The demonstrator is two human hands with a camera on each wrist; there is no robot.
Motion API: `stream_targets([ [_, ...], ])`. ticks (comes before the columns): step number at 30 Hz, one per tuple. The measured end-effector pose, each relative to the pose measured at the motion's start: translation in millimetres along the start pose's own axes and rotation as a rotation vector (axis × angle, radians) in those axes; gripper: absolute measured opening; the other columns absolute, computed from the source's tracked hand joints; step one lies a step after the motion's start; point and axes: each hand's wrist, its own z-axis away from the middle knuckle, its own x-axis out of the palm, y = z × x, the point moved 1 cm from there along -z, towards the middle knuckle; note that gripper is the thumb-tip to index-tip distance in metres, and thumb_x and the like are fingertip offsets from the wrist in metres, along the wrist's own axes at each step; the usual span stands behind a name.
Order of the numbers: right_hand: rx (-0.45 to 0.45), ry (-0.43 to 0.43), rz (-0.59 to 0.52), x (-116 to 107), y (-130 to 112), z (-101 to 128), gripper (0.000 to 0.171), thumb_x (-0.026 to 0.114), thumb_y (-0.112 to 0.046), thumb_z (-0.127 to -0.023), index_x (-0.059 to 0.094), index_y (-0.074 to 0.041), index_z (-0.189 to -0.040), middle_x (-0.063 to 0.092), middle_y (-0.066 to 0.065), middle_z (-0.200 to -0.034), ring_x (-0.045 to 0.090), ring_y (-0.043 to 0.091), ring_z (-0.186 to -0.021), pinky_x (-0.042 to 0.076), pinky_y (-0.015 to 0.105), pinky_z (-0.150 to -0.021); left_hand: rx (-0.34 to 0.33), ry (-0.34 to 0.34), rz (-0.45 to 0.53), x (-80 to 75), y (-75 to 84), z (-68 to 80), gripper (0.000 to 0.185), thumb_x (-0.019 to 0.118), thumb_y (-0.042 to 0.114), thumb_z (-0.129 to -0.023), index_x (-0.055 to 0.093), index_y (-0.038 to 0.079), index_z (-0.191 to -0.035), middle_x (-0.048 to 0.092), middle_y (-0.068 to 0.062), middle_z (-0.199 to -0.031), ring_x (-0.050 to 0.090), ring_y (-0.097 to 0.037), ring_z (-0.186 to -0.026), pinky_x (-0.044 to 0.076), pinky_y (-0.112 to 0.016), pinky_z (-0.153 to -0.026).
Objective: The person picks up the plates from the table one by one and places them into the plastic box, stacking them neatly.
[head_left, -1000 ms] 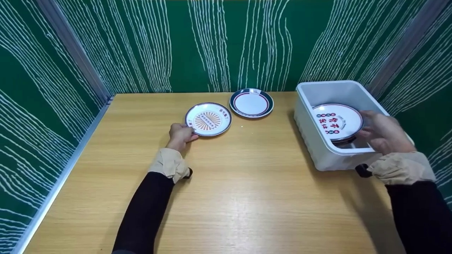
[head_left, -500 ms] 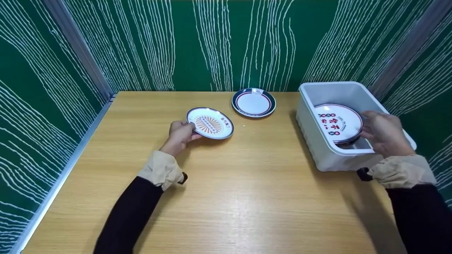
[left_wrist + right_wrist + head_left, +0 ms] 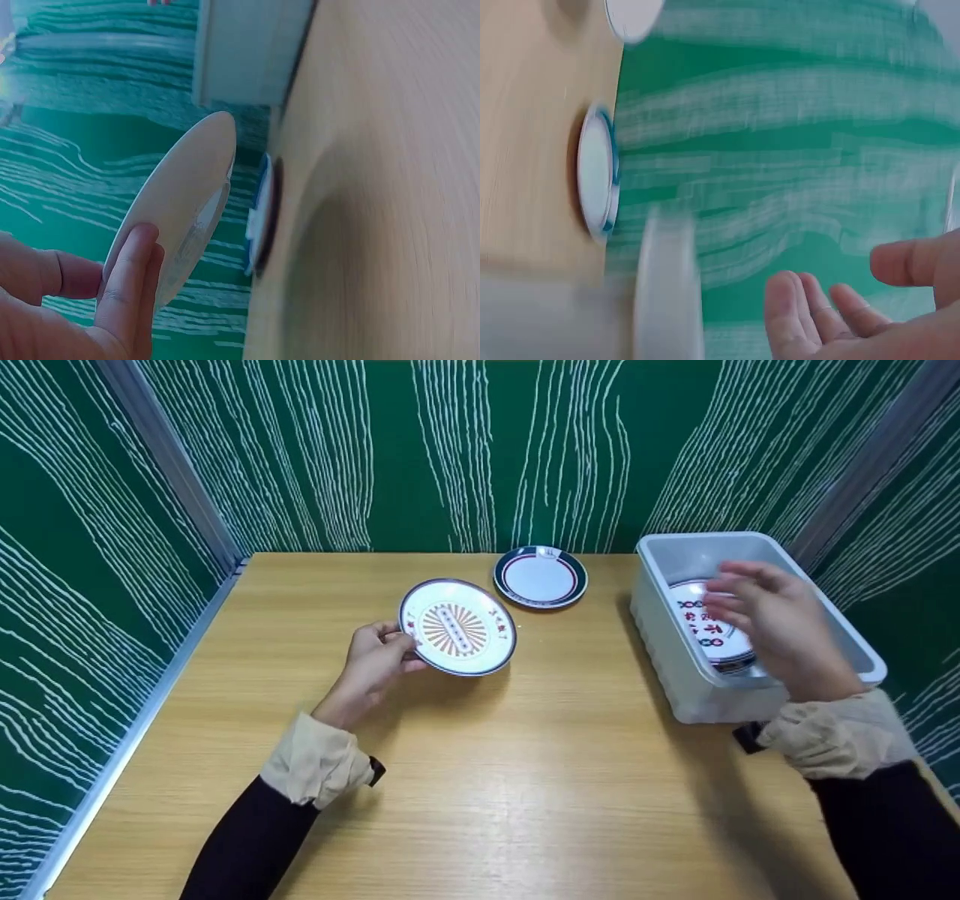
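Note:
My left hand (image 3: 375, 666) pinches the left edge of a white plate (image 3: 459, 628) with an orange sunburst print and a blue rim. Its thumb lies on top and its fingers underneath, as the left wrist view shows. The plate is tilted and raised over the table, casting a shadow on the wood. My right hand (image 3: 787, 630) hovers above the white plastic bin (image 3: 679, 694), fingers apart and holding nothing. Below it in the bin lies a stack of plates (image 3: 712, 622), the top one printed with red characters; the hand hides part of it.
A plate with a dark green rim (image 3: 540, 577) lies at the back of the wooden table (image 3: 510, 795), left of the bin. Green walls with white lines (image 3: 427, 457) enclose the table at the back and sides.
My left hand has lifted the sunburst plate off the table and brought it slightly nearer. My right hand has let go of the plate stack and risen to the left above the bin.

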Motion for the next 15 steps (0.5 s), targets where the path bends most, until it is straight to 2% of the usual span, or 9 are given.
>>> stream_targets([
  [4,-0.043,-0.173,0.051,38.3,6.4,10.9,0.03,0.057,-0.012,-0.105,0.05,-0.007,-0.134,0.065,0.009,-0.114,0.069,0.017,-0.099,0.058,0.027,-0.091,0.022,-0.032,0.054,9.6,4.8,16.1,0.03,0.058,-0.003,-0.097,0.052,-0.007,-0.127,0.06,-0.017,-0.109,0.07,-0.023,-0.085,0.063,-0.031,-0.075],
  [7,0.023,-0.241,0.098,63.9,14.7,17.8,0.034,0.055,-0.013,-0.106,0.046,-0.006,-0.138,0.059,0.014,-0.122,0.068,0.019,-0.104,0.057,0.03,-0.096,0.025,-0.057,0.078,19.3,8.7,27.9,0.031,0.059,-0.002,-0.097,0.053,-0.004,-0.128,0.059,-0.016,-0.11,0.07,-0.024,-0.09,0.063,-0.031,-0.077],
  [10,0.134,-0.283,0.135,84.3,23.6,23.2,0.048,0.055,-0.02,-0.107,0.036,-0.004,-0.149,0.05,0.018,-0.133,0.065,0.025,-0.113,0.054,0.035,-0.102,0.025,-0.085,0.099,30.0,11.6,39.0,0.032,0.06,-0.002,-0.098,0.055,-0.001,-0.129,0.058,-0.017,-0.113,0.07,-0.025,-0.094,0.063,-0.033,-0.081],
  [12,0.194,-0.309,0.127,94.4,29.1,25.1,0.057,0.056,-0.024,-0.107,0.03,-0.002,-0.153,0.048,0.021,-0.136,0.064,0.029,-0.116,0.053,0.039,-0.103,0.025,-0.098,0.112,37.3,12.8,45.6,0.033,0.061,-0.002,-0.098,0.056,0.0,-0.13,0.058,-0.017,-0.115,0.07,-0.026,-0.095,0.062,-0.033,-0.082],
  [15,0.258,-0.328,0.08,103.8,34.5,27.3,0.054,0.053,-0.023,-0.108,0.031,-0.002,-0.152,0.05,0.022,-0.137,0.066,0.03,-0.115,0.053,0.04,-0.103,0.022,-0.117,0.139,47.8,13.2,53.9,0.034,0.063,-0.001,-0.097,0.057,0.002,-0.131,0.058,-0.017,-0.114,0.071,-0.026,-0.095,0.062,-0.033,-0.081],
])
